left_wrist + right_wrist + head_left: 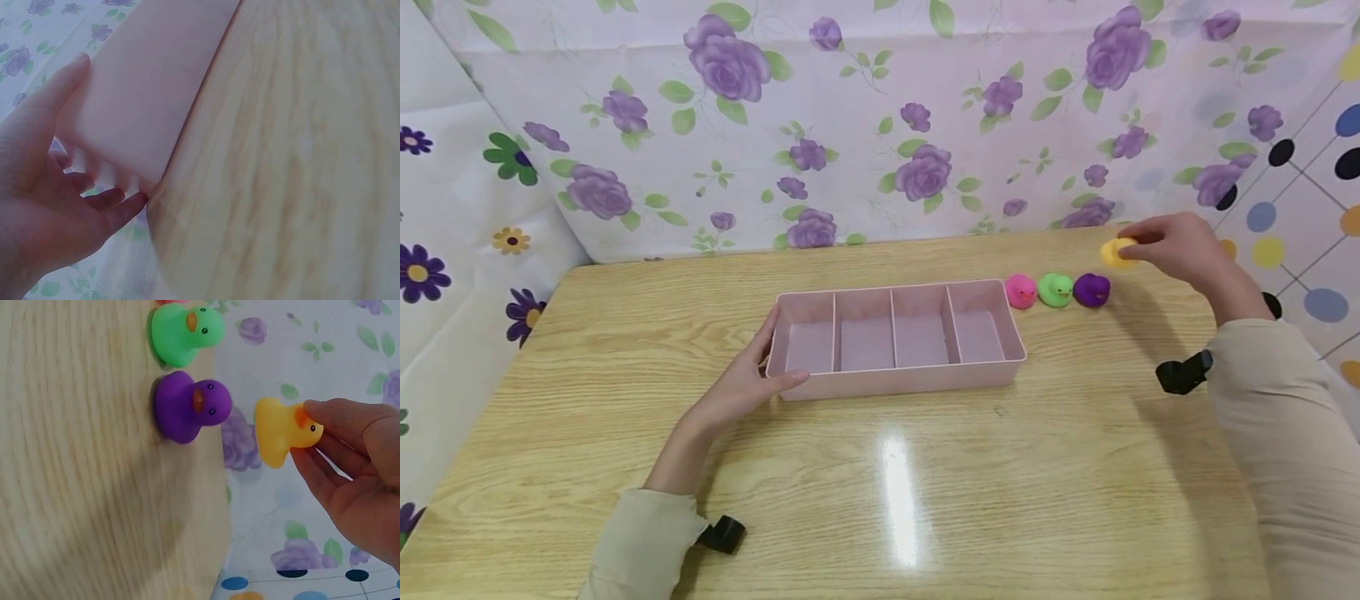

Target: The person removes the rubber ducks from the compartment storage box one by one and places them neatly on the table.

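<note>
My right hand [1180, 250] pinches a yellow rubber duck [275, 431] by its head between thumb and fingers. The duck hangs above the table, up and to the right of a purple rubber duck [1092, 290]. Beside the purple one sit a green rubber duck [1055, 289] and a pink rubber duck [1021, 291], in a row against the right end of a pink divided box [895, 381]. At the box's left end, my left hand [745, 379] grips it, the thumb on the front wall and the fingers around the end wall. No ducks show inside its compartments.
The wooden table [820, 500] carries a bright light reflection near its front. A flowered cloth [850, 100] hangs along the back edge, and a dotted cloth [1307, 242] covers the right side. Black wrist cameras [1183, 372] are worn on both sleeves.
</note>
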The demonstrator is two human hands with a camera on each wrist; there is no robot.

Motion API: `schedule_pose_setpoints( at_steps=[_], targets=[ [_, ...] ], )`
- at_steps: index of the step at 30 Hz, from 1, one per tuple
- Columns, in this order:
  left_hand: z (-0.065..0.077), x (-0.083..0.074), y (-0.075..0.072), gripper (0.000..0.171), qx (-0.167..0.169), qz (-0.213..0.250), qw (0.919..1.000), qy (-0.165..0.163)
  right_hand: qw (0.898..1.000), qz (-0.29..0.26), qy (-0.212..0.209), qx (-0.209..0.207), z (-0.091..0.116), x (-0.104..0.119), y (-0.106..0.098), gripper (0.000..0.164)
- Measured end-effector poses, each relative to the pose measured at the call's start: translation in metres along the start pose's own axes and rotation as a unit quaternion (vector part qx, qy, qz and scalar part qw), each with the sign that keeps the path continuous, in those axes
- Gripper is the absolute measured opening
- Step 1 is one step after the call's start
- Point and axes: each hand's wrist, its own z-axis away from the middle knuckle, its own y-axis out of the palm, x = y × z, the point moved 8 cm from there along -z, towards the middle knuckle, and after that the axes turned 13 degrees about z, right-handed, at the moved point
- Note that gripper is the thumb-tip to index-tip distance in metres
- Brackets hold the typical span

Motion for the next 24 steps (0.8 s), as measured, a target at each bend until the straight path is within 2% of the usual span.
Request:
schedule_pose_setpoints(
  at_steps=[6,14,24],
  targets=[
    [-0.001,0.000,0.000,0.099,-0.001,0.013,0.9999,-0.003,0.999,-0.003,0.016,0.037,0.002,-0.022,0.009,0.056],
    [-0.001,0.002,0.001,0.098,0.001,0.015,0.9999,-0.003,0.998,-0.023,0.026,0.060,0.006,-0.047,0.025,0.061],
    [0.000,0.002,0.000,0.098,0.002,0.019,0.9998,0.002,0.996,-0.029,0.020,0.081,0.009,-0.058,0.038,0.060]
  ],
)
